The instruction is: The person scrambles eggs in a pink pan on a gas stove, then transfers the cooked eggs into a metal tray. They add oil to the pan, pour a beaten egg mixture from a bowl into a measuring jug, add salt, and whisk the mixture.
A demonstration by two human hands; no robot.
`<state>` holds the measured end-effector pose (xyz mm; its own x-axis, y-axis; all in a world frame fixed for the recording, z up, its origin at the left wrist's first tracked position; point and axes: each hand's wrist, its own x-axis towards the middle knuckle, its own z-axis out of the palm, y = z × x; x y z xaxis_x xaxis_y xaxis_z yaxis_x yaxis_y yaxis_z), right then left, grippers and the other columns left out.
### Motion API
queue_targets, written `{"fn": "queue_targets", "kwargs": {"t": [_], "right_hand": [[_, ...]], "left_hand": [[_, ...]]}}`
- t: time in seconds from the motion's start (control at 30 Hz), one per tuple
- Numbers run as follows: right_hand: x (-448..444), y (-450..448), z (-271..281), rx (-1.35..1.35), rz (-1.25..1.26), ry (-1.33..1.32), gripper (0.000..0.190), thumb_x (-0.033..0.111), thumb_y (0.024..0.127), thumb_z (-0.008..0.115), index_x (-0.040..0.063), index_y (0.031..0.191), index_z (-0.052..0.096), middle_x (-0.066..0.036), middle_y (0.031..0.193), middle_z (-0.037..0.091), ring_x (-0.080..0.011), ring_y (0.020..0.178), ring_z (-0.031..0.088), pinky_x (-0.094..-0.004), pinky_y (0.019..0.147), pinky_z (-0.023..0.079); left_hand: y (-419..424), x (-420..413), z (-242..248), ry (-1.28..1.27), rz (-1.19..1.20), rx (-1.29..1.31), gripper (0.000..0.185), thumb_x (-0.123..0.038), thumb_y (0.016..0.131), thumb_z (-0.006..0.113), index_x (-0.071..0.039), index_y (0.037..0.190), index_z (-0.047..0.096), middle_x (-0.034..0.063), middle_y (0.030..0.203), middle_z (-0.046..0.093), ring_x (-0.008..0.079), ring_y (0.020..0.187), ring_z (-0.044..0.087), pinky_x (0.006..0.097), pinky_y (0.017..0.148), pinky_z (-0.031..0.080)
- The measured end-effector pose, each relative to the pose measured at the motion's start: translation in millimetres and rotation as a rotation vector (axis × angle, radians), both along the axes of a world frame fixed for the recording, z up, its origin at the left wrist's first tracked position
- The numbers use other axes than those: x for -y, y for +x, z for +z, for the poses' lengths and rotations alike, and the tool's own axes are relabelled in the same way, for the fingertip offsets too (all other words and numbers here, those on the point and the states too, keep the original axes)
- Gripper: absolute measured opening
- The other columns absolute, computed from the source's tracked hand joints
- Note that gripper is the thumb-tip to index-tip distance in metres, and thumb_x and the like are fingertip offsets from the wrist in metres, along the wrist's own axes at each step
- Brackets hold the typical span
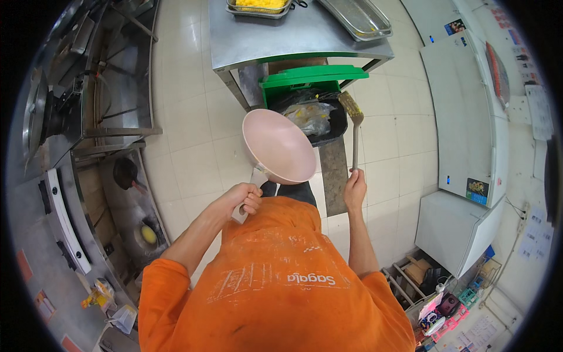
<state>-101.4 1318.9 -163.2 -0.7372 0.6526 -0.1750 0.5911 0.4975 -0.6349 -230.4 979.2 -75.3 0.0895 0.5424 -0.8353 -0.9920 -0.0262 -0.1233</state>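
Note:
My left hand grips the handle of a pink frying pan, which is tilted, its pale inside facing up. In my right hand is a long-handled spatula, its blade upward and coated with yellowish food bits. Beyond the pan stands a bin with a green lid raised. A black liner and a clear plastic bag with yellow scraps lie inside it. The spatula blade is at the bin's right edge; whether it touches the bin I cannot tell.
A steel table behind the bin bears a tray of yellow food and a metal tray with a mesh insert. Steel counters with a stove line the left side. White chest freezers stand at right. A drain cover crosses the tiled floor.

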Motion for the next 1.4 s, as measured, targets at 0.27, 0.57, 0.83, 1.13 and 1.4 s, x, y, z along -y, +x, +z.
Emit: {"fn": "queue_targets", "kwargs": {"t": [0.27, 0.57, 0.83, 1.13, 1.4], "right_hand": [[30, 31, -65, 0.265, 0.137, 0.032, 0.039, 0.033, 0.105, 0.038, 0.002, 0.098, 0.060, -0.029, 0.083, 0.067, -0.0499, 0.081, 0.064, -0.0556, 0.071, 0.050], [35, 5, 60, 0.161, 0.346, 0.210, 0.033, 0.027, 0.098, 0.054, 0.003, 0.116, 0.066, -0.022, 0.084, 0.070, -0.0405, 0.074, 0.068, -0.0489, 0.066, 0.052], [93, -72, 29, 0.379, 0.387, 0.380, 0.040, 0.024, 0.094, 0.053, 0.007, 0.130, 0.059, -0.019, 0.088, 0.070, -0.0387, 0.079, 0.069, -0.0507, 0.065, 0.054], [20, -65, 27, 0.122, 0.821, 0.457, 0.041, 0.021, 0.092, 0.058, 0.011, 0.132, 0.058, -0.014, 0.090, 0.067, -0.0335, 0.075, 0.070, -0.0478, 0.062, 0.054], [1, -110, 6, 0.412, 0.757, 0.702, 0.035, 0.013, 0.094, 0.048, 0.011, 0.127, 0.060, -0.012, 0.091, 0.068, -0.0325, 0.073, 0.070, -0.0452, 0.061, 0.055]], "left_hand": [[-2, 7, 15, 0.014, 0.011, -0.067, 0.010, -0.007, 0.092, 0.044, -0.012, 0.083, 0.043, -0.0091, 0.060, 0.032, 0.0017, 0.043, 0.027, 0.0201, 0.037, 0.025], [4, 3, 30, -0.056, -0.006, -0.194, 0.011, -0.006, 0.091, 0.045, -0.013, 0.083, 0.042, -0.0088, 0.061, 0.032, 0.0021, 0.044, 0.027, 0.0200, 0.038, 0.025], [13, -4, 25, -0.099, -0.089, -0.270, 0.018, -0.007, 0.092, 0.045, -0.012, 0.075, 0.042, -0.0075, 0.060, 0.033, 0.0050, 0.046, 0.029, 0.0238, 0.042, 0.027], [14, -1, 12, -0.139, -0.036, -0.222, 0.017, -0.007, 0.091, 0.048, -0.014, 0.076, 0.041, -0.0089, 0.061, 0.032, 0.0030, 0.044, 0.026, 0.0220, 0.040, 0.025], [27, 3, 7, -0.260, -0.070, -0.232, 0.016, -0.007, 0.091, 0.047, -0.014, 0.076, 0.042, -0.0085, 0.061, 0.032, 0.0040, 0.045, 0.026, 0.0231, 0.039, 0.025]]}}
